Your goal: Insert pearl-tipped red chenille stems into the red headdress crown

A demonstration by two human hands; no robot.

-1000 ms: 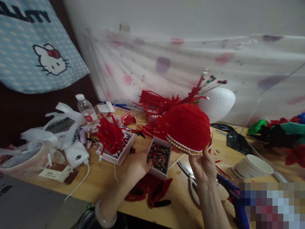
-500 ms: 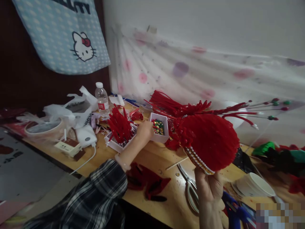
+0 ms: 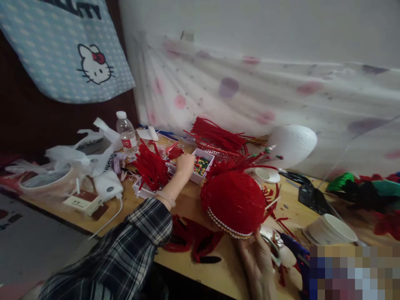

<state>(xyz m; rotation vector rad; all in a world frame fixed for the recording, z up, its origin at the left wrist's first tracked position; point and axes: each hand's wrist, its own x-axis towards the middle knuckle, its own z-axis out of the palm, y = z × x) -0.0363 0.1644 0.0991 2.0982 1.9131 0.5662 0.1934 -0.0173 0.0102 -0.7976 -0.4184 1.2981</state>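
Red pearl-trimmed headdress (image 3: 234,200) hangs above the worktop (image 3: 225,271), right of centre. Left hand (image 3: 185,166) is at the bead box (image 3: 198,179), fingertips hidden, closure unclear; right hand (image 3: 258,262) clamps the headdress's lower rim, likely bearing its weight.

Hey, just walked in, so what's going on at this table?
Someone's right hand holds up a red domed piece from below, by its edge trimmed with pearl-like beads. Their left hand is at a pale box of small colorful pieces; whether it's holding anything, I can't tell. Behind the domed piece, red stems lie in a red basket.
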